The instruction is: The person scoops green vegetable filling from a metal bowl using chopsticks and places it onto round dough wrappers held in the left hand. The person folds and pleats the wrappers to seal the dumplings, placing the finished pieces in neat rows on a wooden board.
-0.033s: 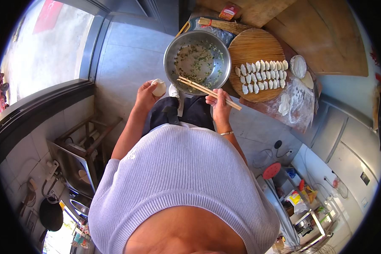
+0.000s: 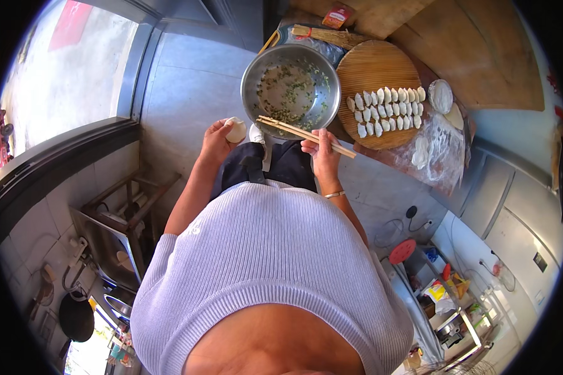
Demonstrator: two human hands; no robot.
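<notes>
My left hand [image 2: 216,141] holds a round white dumpling wrapper [image 2: 236,130], left of the bowl's near rim. Closed around a pair of wooden chopsticks [image 2: 300,132], my right hand [image 2: 323,154] is just below the bowl's near right edge. The chopstick tips reach over the near rim of the large steel bowl [image 2: 250,94]. Green-flecked filling [image 2: 288,115] lies in a thin layer on the bowl's bottom. To the right, rows of shaped dumplings [image 2: 385,109] sit on a round slatted tray [image 2: 375,65].
Loose wrappers [image 2: 420,153] lie on a floury board [image 2: 447,162] right of the tray. Beside them is a round white dish [image 2: 441,97]. A straw brush [image 2: 331,36] and a red packet [image 2: 337,15] are behind the bowl. A metal-topped stand [image 2: 109,240] is at left.
The chopsticks and my right hand have shifted slightly left and up. My left hand keeps the wrapper in the same place.
</notes>
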